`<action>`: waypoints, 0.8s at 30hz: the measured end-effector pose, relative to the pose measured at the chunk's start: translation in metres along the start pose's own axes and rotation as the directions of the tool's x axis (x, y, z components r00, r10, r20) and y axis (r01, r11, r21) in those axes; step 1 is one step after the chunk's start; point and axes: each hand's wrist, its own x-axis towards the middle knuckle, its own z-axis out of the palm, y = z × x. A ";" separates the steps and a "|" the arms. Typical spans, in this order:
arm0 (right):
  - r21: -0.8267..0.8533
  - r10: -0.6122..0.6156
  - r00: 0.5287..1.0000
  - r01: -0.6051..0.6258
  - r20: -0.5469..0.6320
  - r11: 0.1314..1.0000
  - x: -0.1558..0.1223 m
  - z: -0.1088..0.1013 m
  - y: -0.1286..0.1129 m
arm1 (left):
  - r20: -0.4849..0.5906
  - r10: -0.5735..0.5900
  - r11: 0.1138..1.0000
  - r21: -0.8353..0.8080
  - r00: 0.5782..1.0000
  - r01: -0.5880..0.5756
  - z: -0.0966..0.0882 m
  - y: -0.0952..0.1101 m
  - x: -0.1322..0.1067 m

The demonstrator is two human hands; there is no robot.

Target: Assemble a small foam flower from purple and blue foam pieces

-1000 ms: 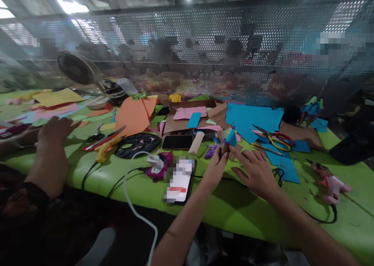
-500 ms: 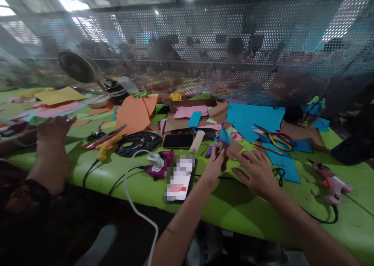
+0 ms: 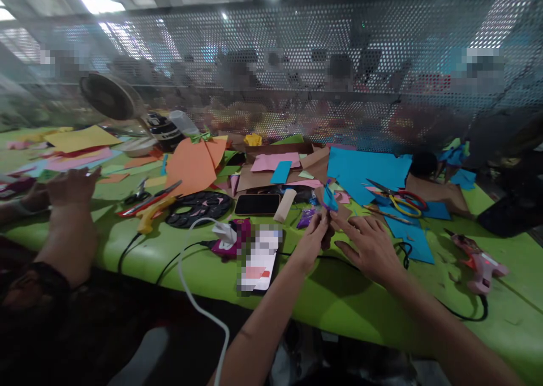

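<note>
Above the near part of the green table, my left hand [image 3: 314,238] pinches the base of a small blue paper piece with purple trim [image 3: 329,198]. The piece stands upright from the fingertips; its lower end is hidden by them. On its right is my right hand [image 3: 370,246], palm down, fingers spread and thumb apart. The index fingertip reaches the base of the piece; whether it presses on it is unclear. Brown paper shows just behind, and a shiny purple packet [image 3: 305,217] lies left of the piece.
Scissors [image 3: 401,204] lie on blue sheets [image 3: 367,168] at right, with a pink glue gun [image 3: 479,264] beyond. Phones [image 3: 257,204], a rolled tan tube [image 3: 284,205] and a yellow glue gun [image 3: 148,216] lie leftward. A white cable [image 3: 199,304] hangs over the edge. A co-worker's hand [image 3: 74,185] is far left.
The blue paper piece has turned slightly between my fingers and tilts a little more to the right. Both hands stay almost in place; the whole view has shifted slightly.
</note>
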 end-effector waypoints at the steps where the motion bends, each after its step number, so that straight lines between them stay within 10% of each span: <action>1: -0.010 0.000 1.000 0.000 -0.001 1.000 0.000 0.000 0.000 | -0.013 -0.008 1.000 0.003 1.000 0.008 0.000 0.000 0.000; 24: -0.027 -0.024 1.000 0.024 -0.017 0.999 0.000 0.000 0.002 | 0.110 -0.053 0.994 -0.092 0.993 0.063 -0.002 0.001 0.001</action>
